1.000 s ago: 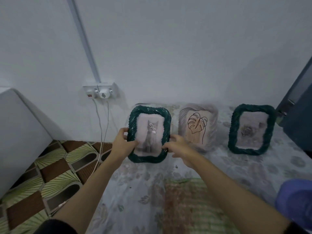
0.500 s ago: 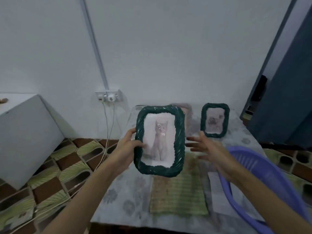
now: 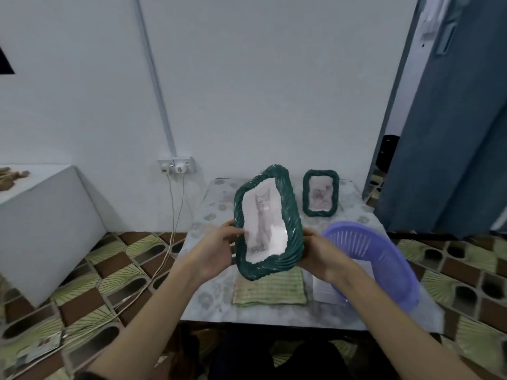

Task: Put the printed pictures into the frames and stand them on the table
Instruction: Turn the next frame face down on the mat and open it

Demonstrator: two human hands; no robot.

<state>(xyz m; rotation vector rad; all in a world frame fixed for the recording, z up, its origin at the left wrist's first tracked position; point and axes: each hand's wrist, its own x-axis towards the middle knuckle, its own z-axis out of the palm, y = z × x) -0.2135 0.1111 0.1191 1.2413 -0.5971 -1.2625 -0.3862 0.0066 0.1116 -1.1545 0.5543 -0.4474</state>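
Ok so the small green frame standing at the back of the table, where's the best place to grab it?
Take the small green frame by its two long side edges, reaching from the front and a bit above. It stands upright facing you, and the thick woven border should give fingers purchase without touching the picture. The purple basket sits in front on the right, so come in over it.

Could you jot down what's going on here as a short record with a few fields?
Held item: green woven picture frame with a cat print, tilted, lifted above the table
Left hand: grips the frame's left edge
Right hand: holds the frame's right side
Standing on table: second green woven frame, upright near the wall
Also on table: purple plastic basket, green woven mat
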